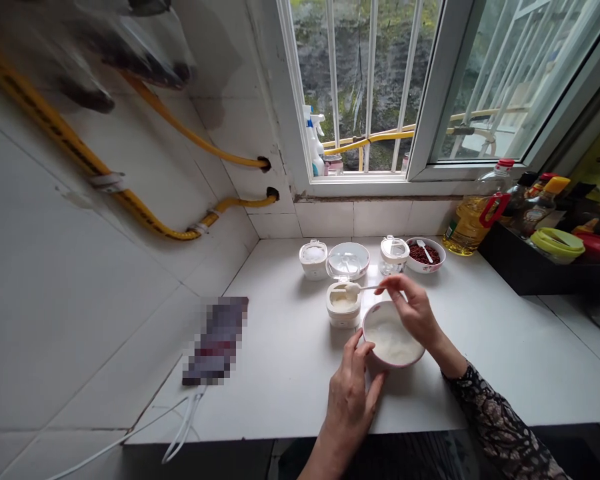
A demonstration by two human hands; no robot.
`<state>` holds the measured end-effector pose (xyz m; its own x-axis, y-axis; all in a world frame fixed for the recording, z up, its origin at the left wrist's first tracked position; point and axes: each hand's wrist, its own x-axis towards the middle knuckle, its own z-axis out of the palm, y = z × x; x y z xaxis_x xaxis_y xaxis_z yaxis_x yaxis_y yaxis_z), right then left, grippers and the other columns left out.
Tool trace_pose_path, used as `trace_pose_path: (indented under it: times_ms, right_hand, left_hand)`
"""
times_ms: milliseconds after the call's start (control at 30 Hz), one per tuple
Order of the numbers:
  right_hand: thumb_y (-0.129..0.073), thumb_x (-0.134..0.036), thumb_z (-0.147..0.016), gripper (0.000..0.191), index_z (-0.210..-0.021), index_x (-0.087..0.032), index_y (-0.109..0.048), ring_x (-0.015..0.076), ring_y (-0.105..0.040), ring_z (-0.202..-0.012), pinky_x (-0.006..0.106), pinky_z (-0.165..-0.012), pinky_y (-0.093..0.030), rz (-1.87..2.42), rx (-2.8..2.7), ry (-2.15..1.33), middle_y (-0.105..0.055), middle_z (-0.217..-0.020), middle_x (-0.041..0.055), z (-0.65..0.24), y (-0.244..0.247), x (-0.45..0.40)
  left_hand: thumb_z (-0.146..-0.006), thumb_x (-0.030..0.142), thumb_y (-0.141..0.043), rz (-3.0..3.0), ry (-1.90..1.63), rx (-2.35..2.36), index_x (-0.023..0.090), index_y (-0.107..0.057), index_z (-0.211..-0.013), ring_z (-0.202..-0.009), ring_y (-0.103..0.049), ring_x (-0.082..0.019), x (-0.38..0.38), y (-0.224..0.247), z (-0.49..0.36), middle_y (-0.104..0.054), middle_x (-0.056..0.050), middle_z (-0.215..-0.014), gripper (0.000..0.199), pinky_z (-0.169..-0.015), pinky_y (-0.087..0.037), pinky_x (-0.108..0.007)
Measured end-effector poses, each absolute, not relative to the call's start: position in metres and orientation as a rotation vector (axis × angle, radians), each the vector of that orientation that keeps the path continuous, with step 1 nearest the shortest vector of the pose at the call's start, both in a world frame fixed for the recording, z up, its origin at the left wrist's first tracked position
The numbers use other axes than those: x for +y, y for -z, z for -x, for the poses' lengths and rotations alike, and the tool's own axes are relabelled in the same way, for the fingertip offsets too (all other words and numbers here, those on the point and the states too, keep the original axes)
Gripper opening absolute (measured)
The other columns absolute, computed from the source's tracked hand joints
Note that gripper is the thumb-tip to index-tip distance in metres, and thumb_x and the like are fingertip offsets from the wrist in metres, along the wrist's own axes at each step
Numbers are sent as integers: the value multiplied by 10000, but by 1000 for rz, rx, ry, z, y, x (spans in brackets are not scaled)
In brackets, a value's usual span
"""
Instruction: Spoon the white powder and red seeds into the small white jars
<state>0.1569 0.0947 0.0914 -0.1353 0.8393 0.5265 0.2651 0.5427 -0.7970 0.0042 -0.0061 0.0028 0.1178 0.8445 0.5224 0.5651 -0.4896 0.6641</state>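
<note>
My right hand pinches the handle of a small white spoon, whose bowl is over the open mouth of a cream-coloured seasoning jar. The jar has its clear lid raised and pale contents inside. Just right of it stands a bowl of whitish contents. My left hand rests its fingers and thumb around the bowl's left and lower rim, steadying contact with it. My right wrist passes over the bowl's right side.
Behind are a second jar, a covered-looking white bowl, a clear-lidded jar and a bowl of red beans. An oil bottle and black rack stand right; a blurred device with cable lies left.
</note>
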Motion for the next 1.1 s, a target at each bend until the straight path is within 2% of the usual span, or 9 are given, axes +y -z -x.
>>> trace_pose_path:
  times_ms: [100,200,400,533,700,800,867,967,1100]
  right_hand:
    - [-461,-140,-946,195,-918,-230,-632,196,-666,-813,455,-1018,-406,790,-1997,-292,-735,-832,25,-151,-91,91]
    - [-456,-104,-945,213,-934,-234,-624,180,-668,-783,436,-1029,-402,767,-1975,-192,-739,-837,9,-157,-92,89]
    - [-484,-117,-865,190,-772,-239,-596,199,-625,-702,399,-922,-457,981,-1833,-203,-671,-623,-24,-185,-90,90]
    - [-474,-110,-813,190,-710,-218,-592,163,-582,-581,451,-983,-410,1071,-2067,-233,-678,-641,-18,-184,-82,91]
    - [-444,-85,-801,232,-711,-221,-608,153,-598,-587,444,-1047,-382,1068,-2099,-463,-696,-622,-32,-176,-80,88]
    - [-459,-111,-765,220,-666,-225,-619,185,-636,-656,415,-982,-433,1146,-1936,-534,-697,-598,-16,-179,-85,88]
    - [-472,-150,-751,198,-647,-221,-625,200,-654,-677,379,-884,-477,1188,-1801,-631,-698,-594,-1,-182,-89,89]
    - [-490,-210,-726,163,-647,-208,-633,192,-648,-600,329,-727,-494,1209,-1583,-894,-682,-563,2,-186,-92,91]
    - [-528,-248,-675,134,-629,-199,-644,186,-629,-555,320,-692,-486,1190,-1390,-1101,-661,-511,2,-188,-94,94]
  left_hand:
    - [-898,137,-556,-2099,-1318,1382,236,-450,-1277,-1169,-654,-268,-6,-2,-4,-518,-155,-1387,406,-789,-643,-352]
    - [-891,133,-564,-2098,-1316,1380,239,-451,-1274,-1185,-645,-273,-6,-2,-4,-514,-154,-1392,413,-796,-642,-356]
    - [-913,163,-561,-2102,-1315,1400,232,-465,-1270,-1182,-646,-266,-7,-3,-4,-526,-156,-1385,376,-798,-635,-350]
    - [-922,169,-553,-2098,-1325,1379,228,-463,-1265,-1085,-685,-230,-7,-3,-4,-523,-158,-1376,359,-778,-633,-328]
    - [-919,156,-555,-2095,-1330,1373,236,-459,-1261,-1039,-694,-214,-7,-5,-3,-523,-152,-1370,365,-757,-634,-313]
    - [-920,161,-551,-2094,-1323,1376,237,-461,-1257,-1037,-691,-214,-7,-7,-4,-521,-152,-1378,357,-752,-636,-316]
    - [-921,161,-544,-2089,-1316,1377,240,-462,-1258,-1066,-683,-222,-7,-8,-4,-520,-148,-1383,355,-753,-636,-318]
    - [-921,160,-542,-2080,-1312,1375,239,-466,-1253,-1117,-667,-234,-7,-8,-4,-523,-144,-1381,349,-762,-635,-320]
    - [-924,165,-545,-2071,-1316,1373,239,-468,-1255,-1136,-658,-239,-7,-7,-4,-521,-147,-1383,348,-760,-635,-322]
